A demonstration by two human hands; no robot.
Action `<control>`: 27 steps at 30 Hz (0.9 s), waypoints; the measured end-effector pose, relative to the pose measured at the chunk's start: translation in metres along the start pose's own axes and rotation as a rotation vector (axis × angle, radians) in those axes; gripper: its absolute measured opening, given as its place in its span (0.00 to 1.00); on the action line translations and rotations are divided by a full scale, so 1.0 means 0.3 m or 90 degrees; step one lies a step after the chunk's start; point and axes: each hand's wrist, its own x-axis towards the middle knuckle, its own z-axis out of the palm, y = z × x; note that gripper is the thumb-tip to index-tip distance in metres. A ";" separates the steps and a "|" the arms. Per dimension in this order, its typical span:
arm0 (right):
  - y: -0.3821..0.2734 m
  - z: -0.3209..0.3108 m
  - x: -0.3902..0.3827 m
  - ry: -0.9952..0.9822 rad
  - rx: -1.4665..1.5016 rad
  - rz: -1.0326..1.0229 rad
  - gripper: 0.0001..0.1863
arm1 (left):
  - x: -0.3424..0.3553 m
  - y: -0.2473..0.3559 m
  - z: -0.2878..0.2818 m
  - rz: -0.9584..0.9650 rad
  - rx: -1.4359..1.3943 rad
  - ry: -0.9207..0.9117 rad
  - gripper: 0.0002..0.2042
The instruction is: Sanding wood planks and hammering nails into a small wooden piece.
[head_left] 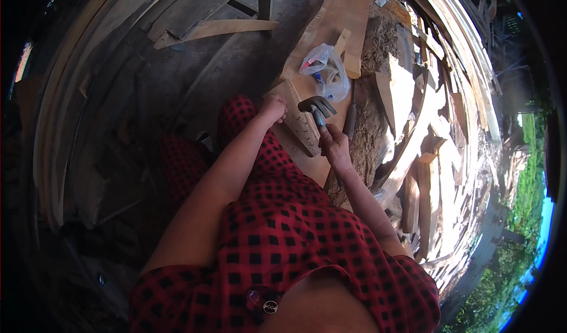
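My right hand grips the handle of a claw hammer, its dark head raised over a wooden block and its curved claw toward the right. The block lies slanted on a wide plank, with a row of small dark spots like nail heads along its face. At the block's left edge, my left hand is closed, fingers curled; what they hold, if anything, is too small to make out. Just beyond the hammer sits a clear plastic bag with red and blue bits inside.
The wide plank runs away from me beside a rough, bark-covered log. Wood offcuts are heaped on the right. Long boards lean at the left, and a curved wood strip lies on the floor ahead.
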 end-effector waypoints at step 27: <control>0.078 0.001 0.129 0.015 -0.097 0.069 0.18 | -0.060 0.040 0.000 0.007 -0.106 0.029 0.11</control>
